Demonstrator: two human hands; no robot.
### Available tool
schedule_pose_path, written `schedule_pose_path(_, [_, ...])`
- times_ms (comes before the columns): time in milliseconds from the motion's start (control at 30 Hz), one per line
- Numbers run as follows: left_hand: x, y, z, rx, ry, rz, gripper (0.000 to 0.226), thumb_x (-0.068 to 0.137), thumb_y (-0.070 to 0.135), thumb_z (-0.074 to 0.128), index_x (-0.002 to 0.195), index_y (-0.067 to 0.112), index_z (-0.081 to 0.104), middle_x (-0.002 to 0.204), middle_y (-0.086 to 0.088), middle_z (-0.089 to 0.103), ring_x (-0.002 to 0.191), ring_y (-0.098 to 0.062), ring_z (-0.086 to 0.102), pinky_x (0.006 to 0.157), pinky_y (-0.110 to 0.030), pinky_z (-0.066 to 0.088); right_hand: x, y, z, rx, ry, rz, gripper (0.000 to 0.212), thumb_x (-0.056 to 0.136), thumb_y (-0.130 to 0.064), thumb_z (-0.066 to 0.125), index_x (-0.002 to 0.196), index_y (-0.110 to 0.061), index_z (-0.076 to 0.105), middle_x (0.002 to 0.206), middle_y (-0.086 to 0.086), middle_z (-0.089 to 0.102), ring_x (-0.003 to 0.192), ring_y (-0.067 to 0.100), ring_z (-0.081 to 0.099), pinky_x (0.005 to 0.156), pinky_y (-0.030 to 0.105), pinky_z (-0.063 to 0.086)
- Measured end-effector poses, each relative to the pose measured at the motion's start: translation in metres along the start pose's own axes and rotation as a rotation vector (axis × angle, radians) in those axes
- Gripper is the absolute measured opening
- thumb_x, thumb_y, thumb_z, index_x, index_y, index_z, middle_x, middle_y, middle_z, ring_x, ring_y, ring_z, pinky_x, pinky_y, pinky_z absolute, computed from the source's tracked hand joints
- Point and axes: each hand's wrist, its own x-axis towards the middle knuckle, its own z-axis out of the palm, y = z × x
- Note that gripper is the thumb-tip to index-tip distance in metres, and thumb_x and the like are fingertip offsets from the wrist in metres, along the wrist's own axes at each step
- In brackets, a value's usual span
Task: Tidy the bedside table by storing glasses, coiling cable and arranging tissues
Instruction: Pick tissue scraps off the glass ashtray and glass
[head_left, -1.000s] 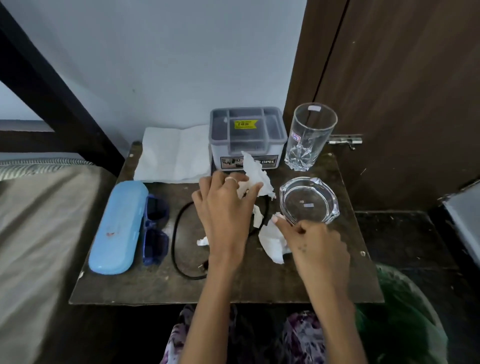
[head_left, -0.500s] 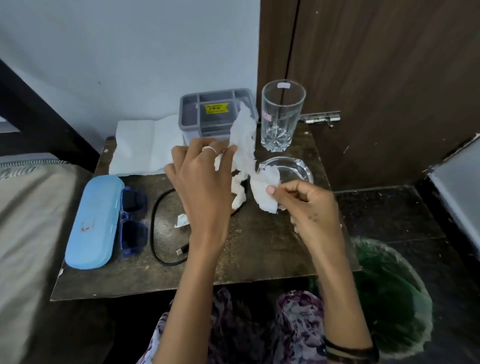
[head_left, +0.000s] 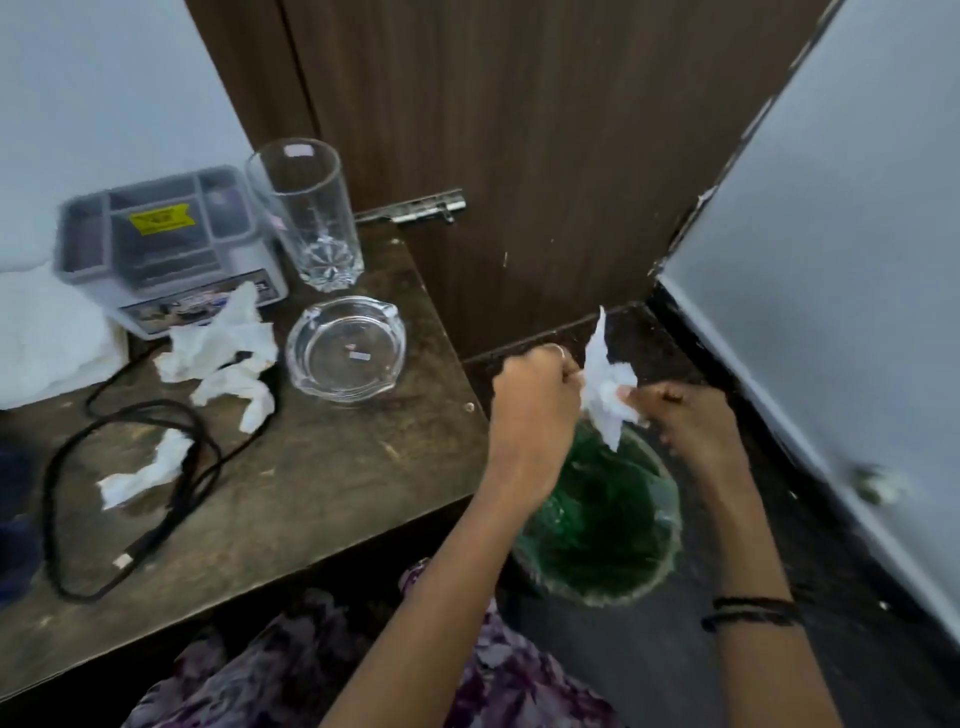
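1. Both hands are meeting off the right edge of the bench, above a round bin (head_left: 597, 525) lined with glossy green plastic.
2. The left hand (head_left: 535, 410) is curling into a fist, pinching the left side of a crumpled white tissue (head_left: 605, 384); a ring is showing on one finger.
3. The right hand (head_left: 685, 421) is closing its fingertips on the same tissue from the other side; thin dark bands are circling that wrist.
4. The held tissue is soft and creased, standing roughly upright: one pointed end is sticking up, the other is hanging down toward the bin.
5. On the worn, dark wooden bench (head_left: 332, 467), more wrinkled tissue scraps (head_left: 218, 343) are lying just in front of a grey plastic organiser (head_left: 166, 244) with open compartments and a yellow label.
6. A black cable (head_left: 156, 467) is sprawling in loose, uncoiled loops, its plug end pointing toward the bench's near edge, with a small tissue shred (head_left: 140, 473) touching it.
7. A tall clear tumbler (head_left: 306, 213) with a faceted base is standing upright; a round, thick glass ashtray (head_left: 347, 353) is sitting just in front of it.
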Motion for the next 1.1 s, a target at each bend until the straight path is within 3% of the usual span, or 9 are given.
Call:
schedule_pose_path(67, [0.005,-0.003,0.043,0.114,-0.154,-0.046,0.02,0.09,0.008,0.051,0.101,0.005,0.067,0.099,-0.017,0.069,0.095,-0.03,0.066,0.078,-0.036,0.052,0.015,0.045,0.008,-0.139,0.015,0.152,0.021,0.075,-0.035,0.074,0.073,-0.014,0.072,0.065,-0.003,0.069,0.064,0.018,0.064,0.067,0.031,0.052])
schedule_pose_path(167, [0.004,-0.02,0.093,0.194,-0.302,-0.07,0.023,0.091,-0.004,0.042,0.103,-0.003,0.062,0.106,-0.022,0.064,0.099,-0.032,0.062,0.078,-0.034,0.049,0.021,0.089,0.026,-0.258,-0.019,0.293,0.032,0.078,-0.033,0.071,0.09,-0.004,0.072,0.094,0.015,0.071,0.086,0.028,0.066,0.072,0.032,0.048])
schedule_pose_path(433, [0.009,-0.047,0.129,0.297,-0.431,-0.071,0.016,0.092,0.007,0.05,0.105,0.0,0.057,0.112,-0.018,0.062,0.103,-0.031,0.059,0.076,-0.033,0.045,0.023,0.124,0.035,-0.356,-0.09,0.295,0.022,0.086,-0.023,0.062,0.087,-0.004,0.073,0.091,0.012,0.071,0.08,0.025,0.063,0.068,0.027,0.041])
schedule_pose_path(567, [0.001,-0.028,0.112,0.108,-0.415,-0.09,0.022,0.093,0.014,0.049,0.111,0.008,0.061,0.107,-0.014,0.066,0.091,-0.027,0.066,0.083,-0.04,0.054,0.013,0.108,0.02,-0.313,0.025,0.232,0.022,0.09,-0.019,0.055,0.082,-0.004,0.068,0.079,0.013,0.065,0.068,0.024,0.055,0.064,0.03,0.041])
schedule_pose_path(667, [-0.016,-0.007,0.075,-0.08,-0.328,-0.008,0.021,0.093,0.015,0.051,0.109,0.014,0.064,0.102,-0.008,0.068,0.085,-0.02,0.068,0.08,-0.039,0.056,0.0,0.075,0.008,-0.187,0.086,0.092,0.021,0.092,-0.021,0.051,0.082,-0.012,0.067,0.071,0.005,0.062,0.07,0.024,0.061,0.064,0.031,0.043])
schedule_pose_path(833, [-0.041,-0.002,-0.017,-0.292,-0.008,0.086,0.019,0.088,0.012,0.058,0.088,0.029,0.067,0.079,0.006,0.07,0.073,-0.009,0.068,0.074,-0.035,0.058,-0.032,-0.016,0.016,-0.01,0.045,-0.266,0.016,0.09,-0.029,0.058,0.085,-0.019,0.07,0.063,-0.004,0.064,0.062,0.008,0.061,0.063,0.03,0.046])
schedule_pose_path(933, [-0.049,-0.016,-0.081,-0.263,0.156,0.126,0.031,0.085,0.011,0.061,0.076,0.041,0.06,0.071,0.015,0.067,0.065,-0.001,0.065,0.069,-0.026,0.056,-0.055,-0.074,0.045,0.051,-0.063,-0.426,0.013,0.088,-0.03,0.06,0.08,-0.023,0.068,0.053,-0.01,0.059,0.054,-0.004,0.057,0.055,0.014,0.039])
schedule_pose_path(1000, [-0.052,-0.032,-0.122,-0.149,0.269,0.104,0.03,0.083,0.016,0.064,0.073,0.044,0.058,0.067,0.022,0.063,0.06,0.005,0.061,0.063,-0.015,0.05,-0.07,-0.108,0.073,0.073,-0.142,-0.499,0.013,0.086,-0.032,0.062,0.077,-0.024,0.068,0.05,-0.01,0.059,0.053,0.0,0.055,0.056,0.021,0.04])
schedule_pose_path(1100, [-0.055,-0.067,-0.171,-0.034,0.434,-0.03,0.019,0.082,0.02,0.063,0.076,0.039,0.062,0.068,0.021,0.064,0.059,0.001,0.061,0.062,-0.021,0.047,-0.088,-0.142,0.12,0.072,-0.253,-0.543,0.012,0.085,-0.032,0.062,0.079,-0.023,0.068,0.061,-0.006,0.065,0.063,0.01,0.062,0.063,0.033,0.049])
